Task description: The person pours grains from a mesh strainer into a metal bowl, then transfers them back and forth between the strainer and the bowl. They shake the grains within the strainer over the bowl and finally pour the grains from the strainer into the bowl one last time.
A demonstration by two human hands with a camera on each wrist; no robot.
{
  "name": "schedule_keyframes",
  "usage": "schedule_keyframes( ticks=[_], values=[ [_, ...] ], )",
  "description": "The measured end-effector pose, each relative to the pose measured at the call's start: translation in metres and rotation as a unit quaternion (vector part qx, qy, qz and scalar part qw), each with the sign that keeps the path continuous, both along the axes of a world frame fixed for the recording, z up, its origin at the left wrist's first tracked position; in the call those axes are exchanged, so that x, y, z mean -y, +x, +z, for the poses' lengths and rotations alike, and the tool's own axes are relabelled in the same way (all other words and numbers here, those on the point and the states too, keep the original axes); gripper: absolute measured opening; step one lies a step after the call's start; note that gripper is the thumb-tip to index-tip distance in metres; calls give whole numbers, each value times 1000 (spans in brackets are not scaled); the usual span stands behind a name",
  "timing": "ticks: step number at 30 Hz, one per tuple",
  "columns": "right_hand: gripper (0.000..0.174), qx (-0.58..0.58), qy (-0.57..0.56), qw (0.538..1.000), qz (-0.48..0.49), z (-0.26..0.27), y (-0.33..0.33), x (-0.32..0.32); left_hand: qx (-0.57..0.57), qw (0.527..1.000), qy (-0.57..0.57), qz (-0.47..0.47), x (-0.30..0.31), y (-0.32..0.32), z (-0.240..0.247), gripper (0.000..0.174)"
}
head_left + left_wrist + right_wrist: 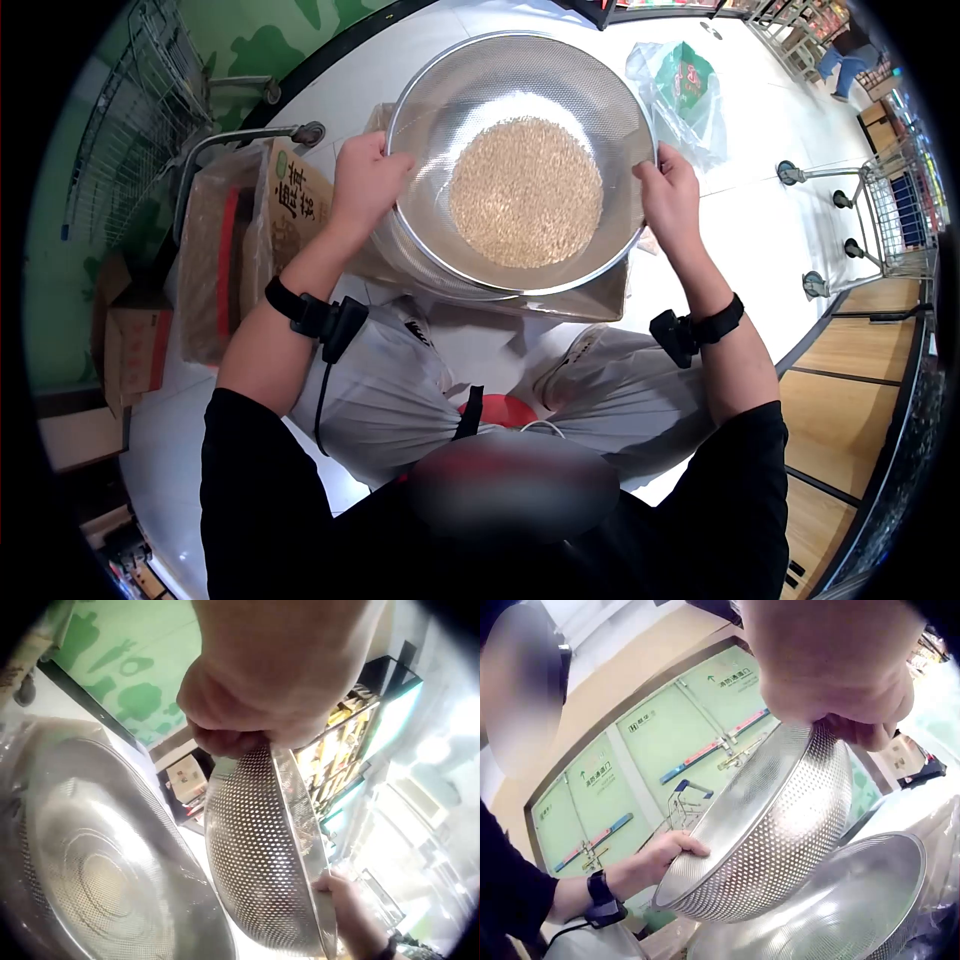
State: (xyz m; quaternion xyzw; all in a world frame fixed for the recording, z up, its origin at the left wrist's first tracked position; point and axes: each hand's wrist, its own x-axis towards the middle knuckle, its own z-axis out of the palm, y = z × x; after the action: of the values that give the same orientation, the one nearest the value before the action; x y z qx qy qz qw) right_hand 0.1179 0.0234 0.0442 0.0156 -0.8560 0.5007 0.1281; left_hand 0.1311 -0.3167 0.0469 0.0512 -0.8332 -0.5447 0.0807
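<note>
A perforated metal basket [430,140] with a heap of small tan grains [526,192] inside is held up by its rim. My left hand [368,184] grips the left rim, thumb over the edge; my right hand [670,196] grips the right rim the same way. Both wrist views show the basket [255,855] [780,840] tilted above a second metal basket [105,877] [847,900]. That lower basket holds no visible grains and sits apart from the raised one. In the head view the upper basket mostly hides it.
Left of me stands an open carton [290,205] lined with plastic, beside a wire cart [140,120]. A clear plastic bag [690,90] lies on the floor at the back right. Another cart [895,215] is at the right, and a person [850,58] is far off.
</note>
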Motion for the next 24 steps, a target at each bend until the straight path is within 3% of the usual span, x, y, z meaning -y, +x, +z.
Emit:
schedule_keyframes(
  ticks=[14, 18, 20, 24],
  values=[
    [17, -93, 52, 994, 2, -2, -7, 9, -158, 986, -51, 3, 11, -32, -19, 29],
    [19, -141, 1, 990, 10, -4, -16, 6, -186, 982, -19, 5, 13, -42, -19, 29],
    [20, -156, -6, 988, 10, -3, -18, 6, -165, 986, -26, 2, 15, -44, -16, 21],
    [22, -166, -4, 986, 4, -2, -20, 8, -174, 983, -61, 5, 13, -48, -14, 20]
  ],
)
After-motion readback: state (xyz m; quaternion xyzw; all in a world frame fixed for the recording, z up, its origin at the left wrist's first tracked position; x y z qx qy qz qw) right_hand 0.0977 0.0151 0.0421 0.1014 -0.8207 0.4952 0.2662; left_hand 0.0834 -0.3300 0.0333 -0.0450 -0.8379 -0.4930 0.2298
